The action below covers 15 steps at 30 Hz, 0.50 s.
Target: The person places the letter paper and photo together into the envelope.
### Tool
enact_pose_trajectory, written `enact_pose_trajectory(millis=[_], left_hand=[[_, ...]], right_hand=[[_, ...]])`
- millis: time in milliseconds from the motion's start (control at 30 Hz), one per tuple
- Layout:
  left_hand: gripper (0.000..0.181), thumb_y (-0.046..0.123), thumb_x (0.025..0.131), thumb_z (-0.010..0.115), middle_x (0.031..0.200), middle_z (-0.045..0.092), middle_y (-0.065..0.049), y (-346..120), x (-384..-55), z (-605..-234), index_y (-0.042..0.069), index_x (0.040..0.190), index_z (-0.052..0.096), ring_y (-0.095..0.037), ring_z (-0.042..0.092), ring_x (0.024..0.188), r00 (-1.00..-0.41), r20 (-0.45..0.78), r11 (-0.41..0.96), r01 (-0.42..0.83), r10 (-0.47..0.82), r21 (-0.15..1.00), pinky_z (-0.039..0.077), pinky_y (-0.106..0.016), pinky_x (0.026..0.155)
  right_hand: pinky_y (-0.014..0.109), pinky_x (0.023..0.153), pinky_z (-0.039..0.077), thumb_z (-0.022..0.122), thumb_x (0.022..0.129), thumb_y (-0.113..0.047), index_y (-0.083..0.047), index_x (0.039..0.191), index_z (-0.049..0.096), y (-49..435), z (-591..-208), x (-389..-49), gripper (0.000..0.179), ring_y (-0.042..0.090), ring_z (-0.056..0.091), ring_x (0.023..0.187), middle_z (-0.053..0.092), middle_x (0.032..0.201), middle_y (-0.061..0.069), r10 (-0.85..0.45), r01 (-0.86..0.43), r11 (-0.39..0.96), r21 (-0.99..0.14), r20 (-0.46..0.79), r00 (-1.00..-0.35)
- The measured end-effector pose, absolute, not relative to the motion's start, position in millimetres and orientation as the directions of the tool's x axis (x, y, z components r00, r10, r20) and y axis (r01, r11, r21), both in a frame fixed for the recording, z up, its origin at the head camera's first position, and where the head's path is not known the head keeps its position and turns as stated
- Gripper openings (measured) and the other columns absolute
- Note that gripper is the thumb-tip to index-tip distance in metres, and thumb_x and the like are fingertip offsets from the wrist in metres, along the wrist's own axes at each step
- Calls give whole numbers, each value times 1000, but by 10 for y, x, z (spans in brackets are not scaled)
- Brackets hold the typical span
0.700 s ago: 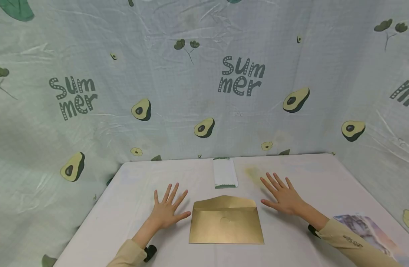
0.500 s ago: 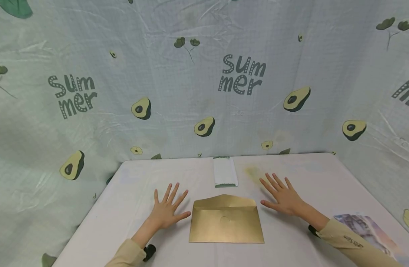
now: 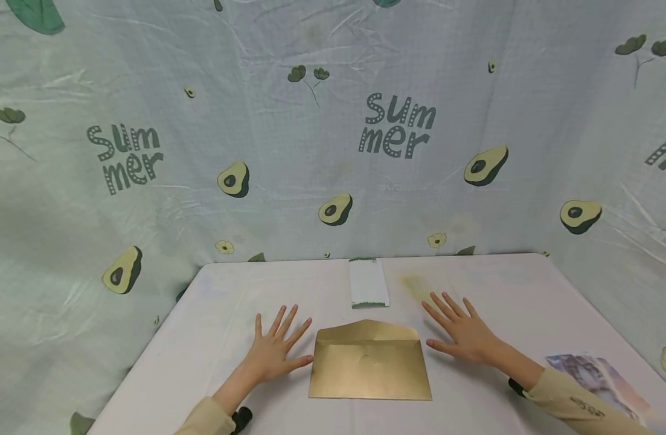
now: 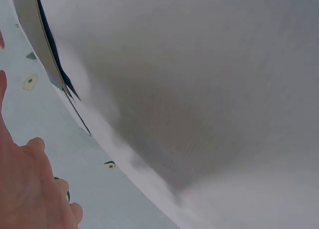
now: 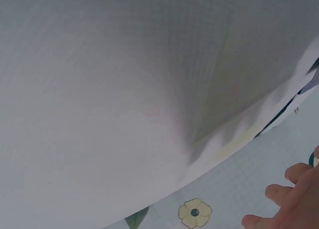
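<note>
A gold envelope lies on the table with its pointed flap unfolded toward the back. To its left my left hand is spread, palm down, its thumb tip right by the envelope's left edge in the head view. On the other side my right hand is spread the same way, its thumb a short distance from the envelope's right edge. Neither hand holds anything. In the left wrist view the left hand shows at the lower left; the right wrist view has the right hand at its lower right corner.
Behind the envelope lies a white rectangular packet with green ends. A colourful printed sheet is at the right, partly covered by the right sleeve. The pale table backs onto a curtain printed with avocados.
The head view has shifted slightly. Both hands appear a little lower in it, still spread on either side of the envelope, which stays in place.
</note>
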<state>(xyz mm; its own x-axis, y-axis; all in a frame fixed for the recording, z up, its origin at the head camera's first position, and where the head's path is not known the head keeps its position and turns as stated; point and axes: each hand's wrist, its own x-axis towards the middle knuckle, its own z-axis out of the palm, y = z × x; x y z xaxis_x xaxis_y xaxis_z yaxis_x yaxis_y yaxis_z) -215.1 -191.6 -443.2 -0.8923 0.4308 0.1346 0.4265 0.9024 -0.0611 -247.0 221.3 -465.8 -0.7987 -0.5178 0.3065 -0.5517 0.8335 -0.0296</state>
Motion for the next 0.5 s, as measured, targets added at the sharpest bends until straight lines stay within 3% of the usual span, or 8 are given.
enact_pose_trajectory(millis=[167, 500], left_hand=[[71, 66, 80, 42, 150, 15, -7, -1890, -2108, -4417, 30, 139, 27, -32, 14, 137, -877, 143, 889, 454, 458, -63, 6, -71, 96], [73, 66, 80, 42, 150, 11, -5, -1810, -1985, -4391, 29, 140, 25, -31, 11, 138, -849, 116, 857, 513, 516, -55, 4, -71, 96]], right_hand=[[60, 101, 15, 48, 82, -58, -21, 141, 27, 2185, -4658, -2432, 72, 7, -11, 136, 18, 149, 3, -525, -559, 827, -54, 278, -804], [57, 101, 16, 51, 83, -52, -21, 141, 27, 1957, -4610, -2394, 70, 9, -1, 138, 24, 147, 5, -587, -624, 778, -71, 271, -763]])
